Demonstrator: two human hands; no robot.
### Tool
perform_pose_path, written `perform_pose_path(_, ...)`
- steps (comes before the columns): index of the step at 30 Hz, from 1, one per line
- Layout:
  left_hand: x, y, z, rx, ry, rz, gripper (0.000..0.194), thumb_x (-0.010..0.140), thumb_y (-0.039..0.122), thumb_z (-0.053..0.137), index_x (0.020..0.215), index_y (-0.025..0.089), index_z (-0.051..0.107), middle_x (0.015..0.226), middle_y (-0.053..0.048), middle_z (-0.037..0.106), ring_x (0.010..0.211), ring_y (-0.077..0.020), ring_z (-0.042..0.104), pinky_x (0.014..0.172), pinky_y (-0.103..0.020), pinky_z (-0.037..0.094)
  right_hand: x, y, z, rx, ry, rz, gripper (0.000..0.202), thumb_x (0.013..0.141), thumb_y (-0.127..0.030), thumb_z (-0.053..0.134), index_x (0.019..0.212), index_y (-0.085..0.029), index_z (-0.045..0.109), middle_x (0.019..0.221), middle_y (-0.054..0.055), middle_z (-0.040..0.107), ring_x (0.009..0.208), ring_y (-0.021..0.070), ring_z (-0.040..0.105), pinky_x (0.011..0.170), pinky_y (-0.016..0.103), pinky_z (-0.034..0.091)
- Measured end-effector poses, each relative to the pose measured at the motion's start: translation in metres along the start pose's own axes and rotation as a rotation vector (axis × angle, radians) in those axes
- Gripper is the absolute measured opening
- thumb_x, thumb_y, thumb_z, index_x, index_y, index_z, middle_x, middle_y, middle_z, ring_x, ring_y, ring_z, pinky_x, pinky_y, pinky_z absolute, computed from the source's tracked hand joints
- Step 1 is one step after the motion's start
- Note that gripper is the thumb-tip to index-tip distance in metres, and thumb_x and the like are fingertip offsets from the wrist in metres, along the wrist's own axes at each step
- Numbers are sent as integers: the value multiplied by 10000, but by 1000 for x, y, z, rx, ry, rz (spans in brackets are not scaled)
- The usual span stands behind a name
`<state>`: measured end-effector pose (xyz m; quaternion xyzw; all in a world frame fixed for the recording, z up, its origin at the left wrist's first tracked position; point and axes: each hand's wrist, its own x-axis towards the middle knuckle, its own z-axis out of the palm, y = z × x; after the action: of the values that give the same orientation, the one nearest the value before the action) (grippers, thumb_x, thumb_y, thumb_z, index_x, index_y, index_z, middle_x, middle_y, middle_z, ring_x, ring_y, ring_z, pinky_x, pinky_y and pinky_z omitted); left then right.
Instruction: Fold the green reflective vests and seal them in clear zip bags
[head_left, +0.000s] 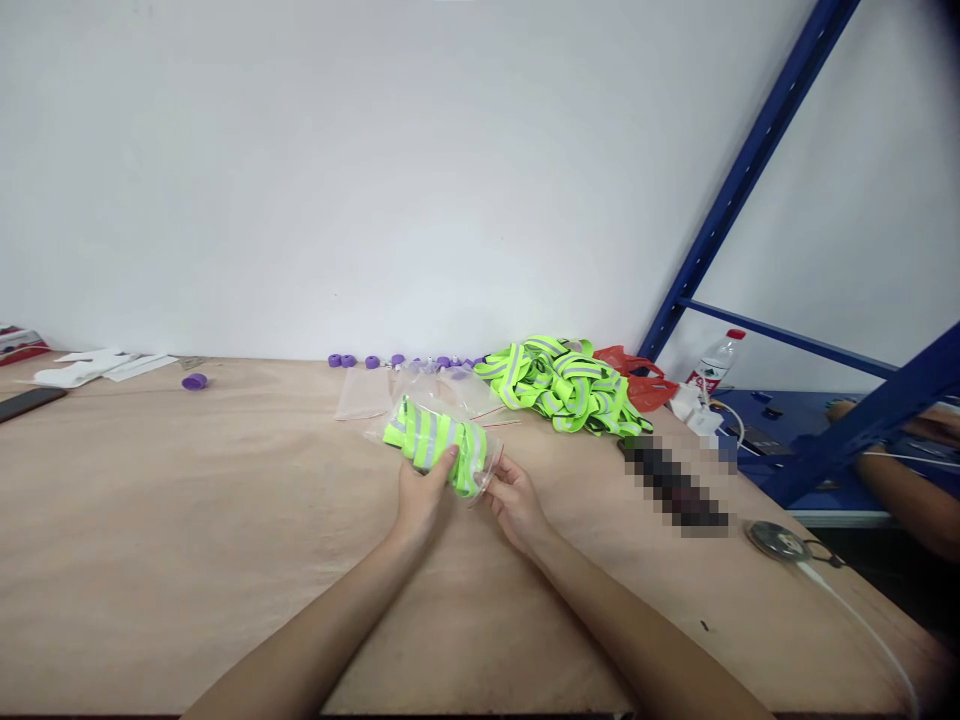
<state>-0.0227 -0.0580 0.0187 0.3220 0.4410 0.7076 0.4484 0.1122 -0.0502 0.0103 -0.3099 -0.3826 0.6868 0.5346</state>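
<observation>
in the center of the frame, a clear plastic bag (435,445) with a folded neon-green and silver strap (424,436) inside is held just above the counter (225,520). the left hand (426,490) has its thumb on the front of the bag, with its fingers clamped on the bag and the strap bundle in it. the right hand (516,500) is at the bag's right end, its fingers pinched together on the clear edge (a thin red line runs along that edge).

behind the bag, right of center, lies a loose tangled pile of neon-green straps (570,385), with a red plastic bag (637,378) just beside it. empty-looking clear bags (442,388) lie flat between the held bag and the wall (375,180), near a row of small purple things (372,362). another purple piece (195,382) sits apart, at the left of the frame, near some white strips (90,368).

at the right, a dark object (675,487) (blurred into blocks) lies on the counter, and a round device (778,541) with a white cable is near the edge. a bottle with a red cap (717,362) stands by the blue metal frame (739,180), and another person's arm (907,490) shows at the far right.
</observation>
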Motion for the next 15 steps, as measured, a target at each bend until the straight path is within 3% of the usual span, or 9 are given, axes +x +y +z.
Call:
perform_pose_path(4, -10, -4, 6, 60, -43, 13, 460, 621, 407, 883, 954, 128, 733, 972, -122, 777, 900, -288, 729, 776, -345, 559, 1, 7, 1, -43, 71, -17, 429, 523, -361, 933, 682, -203, 566, 662, -42, 616, 598, 130, 558, 563, 254, 459)
perform_pose_path(8, -11, -6, 7, 34, -24, 15, 462, 600, 391, 893, 953, 142, 731, 961, -104, 779, 887, -278, 729, 768, -338, 555, 1, 7, 1, -127, 51, -43, 434, 533, -388, 921, 622, -206, 537, 576, -61, 555, 516, 106, 484, 508, 240, 406)
perform_pose_path(15, -3, -4, 4, -74, -22, -20, 445, 608, 417, 885, 906, 143, 699, 864, -66, 756, 765, -233, 703, 697, -317, 535, -1, 2, 2, -276, -65, -69, 366, 580, -451, 882, 656, -210, 618, 606, -24, 636, 556, 145, 571, 583, 291, 487)
